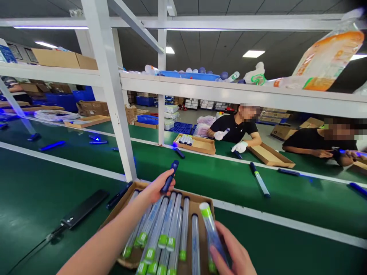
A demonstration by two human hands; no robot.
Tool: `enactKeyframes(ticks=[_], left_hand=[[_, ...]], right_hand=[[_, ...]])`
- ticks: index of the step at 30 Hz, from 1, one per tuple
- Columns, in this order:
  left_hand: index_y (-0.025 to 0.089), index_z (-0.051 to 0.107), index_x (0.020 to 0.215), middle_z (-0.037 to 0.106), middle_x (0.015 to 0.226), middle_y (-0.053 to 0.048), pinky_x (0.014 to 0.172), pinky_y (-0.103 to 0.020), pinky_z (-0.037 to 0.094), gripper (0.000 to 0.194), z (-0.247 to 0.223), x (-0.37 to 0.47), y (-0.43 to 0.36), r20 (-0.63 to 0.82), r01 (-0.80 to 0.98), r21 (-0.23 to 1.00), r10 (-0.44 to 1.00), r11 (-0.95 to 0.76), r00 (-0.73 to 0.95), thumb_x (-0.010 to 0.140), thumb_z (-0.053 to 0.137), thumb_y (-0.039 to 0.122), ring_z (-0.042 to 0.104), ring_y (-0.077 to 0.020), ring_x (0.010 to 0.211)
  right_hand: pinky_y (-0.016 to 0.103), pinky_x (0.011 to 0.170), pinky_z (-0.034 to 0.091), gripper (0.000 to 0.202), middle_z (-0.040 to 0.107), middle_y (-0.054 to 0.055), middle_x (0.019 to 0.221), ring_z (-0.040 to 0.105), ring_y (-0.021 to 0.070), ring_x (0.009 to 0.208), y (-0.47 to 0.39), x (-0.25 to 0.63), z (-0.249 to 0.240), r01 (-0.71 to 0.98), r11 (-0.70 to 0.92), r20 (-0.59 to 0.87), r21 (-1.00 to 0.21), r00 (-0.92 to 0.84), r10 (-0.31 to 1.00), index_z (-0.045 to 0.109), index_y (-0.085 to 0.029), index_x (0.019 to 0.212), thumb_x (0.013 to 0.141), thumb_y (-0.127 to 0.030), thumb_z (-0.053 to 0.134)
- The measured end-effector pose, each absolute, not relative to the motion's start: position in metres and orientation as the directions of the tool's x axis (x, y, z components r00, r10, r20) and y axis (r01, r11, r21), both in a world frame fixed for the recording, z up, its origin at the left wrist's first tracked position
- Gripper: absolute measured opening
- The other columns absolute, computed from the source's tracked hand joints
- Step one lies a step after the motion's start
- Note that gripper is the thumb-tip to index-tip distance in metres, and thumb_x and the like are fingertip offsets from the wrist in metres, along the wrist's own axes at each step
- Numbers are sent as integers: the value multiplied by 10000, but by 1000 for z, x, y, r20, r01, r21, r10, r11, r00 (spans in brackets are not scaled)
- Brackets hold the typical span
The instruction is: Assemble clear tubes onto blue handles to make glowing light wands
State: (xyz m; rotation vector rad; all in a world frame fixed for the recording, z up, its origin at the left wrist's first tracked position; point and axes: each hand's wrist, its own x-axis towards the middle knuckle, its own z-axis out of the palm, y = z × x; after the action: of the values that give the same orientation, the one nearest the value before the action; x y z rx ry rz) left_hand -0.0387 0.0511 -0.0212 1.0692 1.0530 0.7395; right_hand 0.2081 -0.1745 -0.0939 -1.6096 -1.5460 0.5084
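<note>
My left hand [160, 186] is closed round a dark blue flashlight [170, 178], held tilted above the back edge of a cardboard tray [206, 199]. At the tray's right side, my right hand [229, 248] grips a clear tube [211, 229] with a green band and a white end pointing up and away. Inside the tray lie several clear tubes [164, 221] with green bands at their near ends and dark far ends. Part of the tray is hidden behind my left forearm.
A black power bank [86, 208] with a cable lies left of the tray. Beyond runs a green belt [200, 172] with dark flashlights and a tube [261, 183]. A white post [110, 88] stands left; a shelf [229, 91] crosses above. Two people sit opposite, one wearing white gloves.
</note>
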Motion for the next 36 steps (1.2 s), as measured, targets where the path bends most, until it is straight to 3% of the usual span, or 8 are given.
enactKeyframes(ticks=[7,12,16,19,25,28,32,36], left_hand=[[222,723,1073,718,1119,-92,933,-350,561,485,-43,10,-103,-243,-494,742,869,453,432,834,780,640,647,-274,1169],[233,687,1232,719,1091,-80,994,-416,523,681,-55,35,-121,-215,-421,799,857,430,469,802,750,757,651,-308,1135],[251,671,1230,632,1221,-94,1142,-458,424,531,-47,43,-117,11,-193,976,868,98,496,973,564,703,564,-301,1227],[282,617,1314,535,1325,-111,1211,-460,354,406,-35,50,-123,179,-40,980,781,-194,599,1026,571,565,491,-298,1315],[275,606,1070,504,1275,-81,1164,-442,368,220,-18,50,-119,147,47,967,698,-250,700,961,687,447,469,-299,1287],[261,518,960,548,1126,-21,997,-368,447,206,-19,34,-108,5,37,998,586,-60,810,869,704,273,555,-225,1081],[264,477,996,652,1005,-4,687,-275,461,381,-17,19,-106,-293,142,879,279,456,914,750,767,236,591,-131,706],[252,524,1001,730,1085,-122,568,-246,462,446,-14,15,-100,-275,-30,634,261,772,925,775,856,446,719,-250,867]], right_hand=[[354,784,637,553,698,131,1268,716,266,986,-160,178,-74,449,152,164,-881,-12,986,557,-216,1528,1020,-429,612],[430,1027,551,668,698,106,1284,667,298,1161,-179,190,-51,516,190,171,-836,-84,982,575,-256,1552,899,-192,698],[398,942,556,369,753,72,1178,700,276,1042,-192,200,-23,362,107,169,-926,144,975,707,-298,1379,1048,-436,618],[390,950,556,411,765,72,1193,691,290,1079,-191,191,-13,91,110,133,-990,314,940,756,-270,1250,969,-569,725],[366,882,599,396,738,46,1164,717,232,1017,-184,198,-19,-79,128,77,-989,464,882,655,-277,1199,1044,-631,568],[290,659,549,386,697,2,1012,640,151,718,-190,217,-12,-82,116,63,-990,474,878,630,-287,1211,1058,-631,540],[293,725,507,590,742,31,1111,613,173,790,-195,231,3,119,16,41,-993,207,977,777,-245,1224,697,-373,1011],[303,751,474,211,735,9,865,592,198,816,-197,234,-4,252,-16,-13,-968,15,1000,843,-209,939,783,-299,953]])
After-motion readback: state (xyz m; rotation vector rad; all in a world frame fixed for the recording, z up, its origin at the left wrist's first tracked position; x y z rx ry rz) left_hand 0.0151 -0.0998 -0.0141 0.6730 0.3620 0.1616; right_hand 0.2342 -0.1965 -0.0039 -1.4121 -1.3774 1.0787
